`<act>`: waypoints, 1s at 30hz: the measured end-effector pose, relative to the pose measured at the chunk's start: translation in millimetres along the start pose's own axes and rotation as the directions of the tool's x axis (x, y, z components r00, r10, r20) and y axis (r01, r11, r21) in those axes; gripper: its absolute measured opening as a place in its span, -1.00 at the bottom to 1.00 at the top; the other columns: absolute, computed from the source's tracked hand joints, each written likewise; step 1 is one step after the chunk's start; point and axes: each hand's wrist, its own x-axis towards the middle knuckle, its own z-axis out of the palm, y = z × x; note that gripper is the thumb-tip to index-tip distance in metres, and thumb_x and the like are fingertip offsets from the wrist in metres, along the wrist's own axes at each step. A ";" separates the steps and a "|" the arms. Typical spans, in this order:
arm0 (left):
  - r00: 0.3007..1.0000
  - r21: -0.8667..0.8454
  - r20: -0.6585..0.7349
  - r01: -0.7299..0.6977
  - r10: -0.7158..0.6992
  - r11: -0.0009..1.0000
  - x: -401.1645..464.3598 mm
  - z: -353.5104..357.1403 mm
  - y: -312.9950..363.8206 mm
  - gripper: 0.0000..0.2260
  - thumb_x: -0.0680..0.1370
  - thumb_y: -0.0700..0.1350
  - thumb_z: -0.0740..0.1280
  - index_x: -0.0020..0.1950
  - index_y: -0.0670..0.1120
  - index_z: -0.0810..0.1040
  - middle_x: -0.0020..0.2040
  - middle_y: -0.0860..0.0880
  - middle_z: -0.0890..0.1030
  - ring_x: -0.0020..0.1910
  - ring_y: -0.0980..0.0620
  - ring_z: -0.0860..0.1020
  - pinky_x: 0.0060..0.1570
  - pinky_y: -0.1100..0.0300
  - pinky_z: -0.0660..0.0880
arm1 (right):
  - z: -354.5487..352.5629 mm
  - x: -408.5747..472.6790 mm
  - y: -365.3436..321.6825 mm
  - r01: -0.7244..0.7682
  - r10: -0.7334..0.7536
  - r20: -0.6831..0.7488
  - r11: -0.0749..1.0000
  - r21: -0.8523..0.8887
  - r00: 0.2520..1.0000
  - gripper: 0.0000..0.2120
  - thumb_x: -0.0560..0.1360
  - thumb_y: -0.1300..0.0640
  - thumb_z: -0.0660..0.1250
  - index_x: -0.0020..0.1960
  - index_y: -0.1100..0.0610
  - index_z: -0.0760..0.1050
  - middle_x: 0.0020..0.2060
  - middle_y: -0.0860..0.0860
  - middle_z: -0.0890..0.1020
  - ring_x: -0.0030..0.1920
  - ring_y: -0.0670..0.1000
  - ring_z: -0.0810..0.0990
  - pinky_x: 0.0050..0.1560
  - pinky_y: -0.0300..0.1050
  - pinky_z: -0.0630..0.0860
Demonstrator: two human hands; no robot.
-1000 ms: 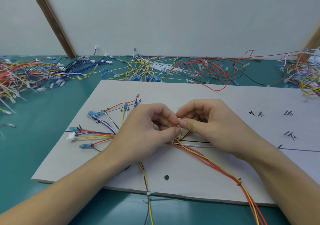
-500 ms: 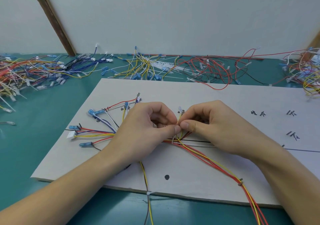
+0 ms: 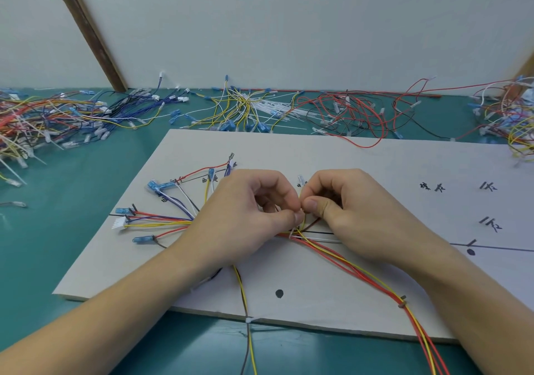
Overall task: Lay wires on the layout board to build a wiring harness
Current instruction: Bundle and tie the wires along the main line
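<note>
**A:** Head view first. Where does the harness sit?

**B:** On the layout board [image 3: 361,155], a pale sheet on the green worktop [image 3: 72,230]. The wire bundle [image 3: 346,262] meets near the board's middle. One fan of blue-terminal ends [image 3: 161,218] spreads toward the board's left edge, a red-and-yellow branch runs off over the near edge toward its right corner, and a thinner yellow-and-dark pair [image 3: 245,302] crosses the near edge further left.

**B:** Both hands are at the junction. The left hand [image 3: 245,224] has its fingers curled, thumb and forefinger pinched together on the wires. The right hand [image 3: 346,215] mirrors it, thumb tip pressed to forefinger. What exactly it pinches is too small to tell: perhaps a tie, perhaps a single wire.

**A:** So which step?

**B:** I'd judge they are gathering or binding the wires at the branch point, with most of the left side already laid.

**A:** And next?

**B:** Probably keeping the pinch firm while the strands are cinched, without dragging the fan off its drawn lines. Spare wires [image 3: 346,114] lie along the worktop's far edge if another run is needed.
</note>
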 end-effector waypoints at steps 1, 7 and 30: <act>1.000 0.003 0.003 -0.001 0.001 1.000 0.0 -0.1 0.3 -0.87 0.44 -0.20 0.57 -0.21 -0.01 0.67 -0.34 0.10 0.64 -0.35 0.13 0.48 -0.33 0.38 0.38 | 0.4 -0.1 1.0 -0.001 0.001 -0.008 1.000 0.003 1.000 -0.80 0.56 0.24 0.41 -0.17 0.00 0.62 -0.38 -0.22 0.61 -0.35 -0.18 0.50 -0.31 -0.37 0.37; 1.000 0.018 0.014 0.005 -0.005 1.000 -0.7 -1.0 2.1 -0.86 0.43 -0.22 0.56 -0.22 -0.02 0.67 -0.34 0.10 0.65 -0.37 0.17 0.47 -0.34 0.42 0.36 | 1.6 0.8 3.7 0.012 -0.012 -0.070 1.000 0.004 0.997 -0.78 0.57 0.22 0.41 -0.19 -0.05 0.61 -0.31 -0.14 0.65 -0.32 -0.18 0.54 -0.28 -0.33 0.44; 0.989 0.111 -0.075 -0.116 0.124 0.987 -4.3 -0.7 -5.6 -0.83 0.46 -0.09 0.57 -0.07 0.10 0.62 -0.26 0.17 0.73 -0.42 0.24 0.45 -0.33 0.48 0.33 | -2.8 -4.2 -2.4 0.136 -0.130 -0.087 0.988 0.066 0.988 -0.91 0.56 0.15 0.46 -0.11 0.00 0.68 -0.30 -0.11 0.69 -0.32 -0.16 0.59 -0.27 -0.41 0.43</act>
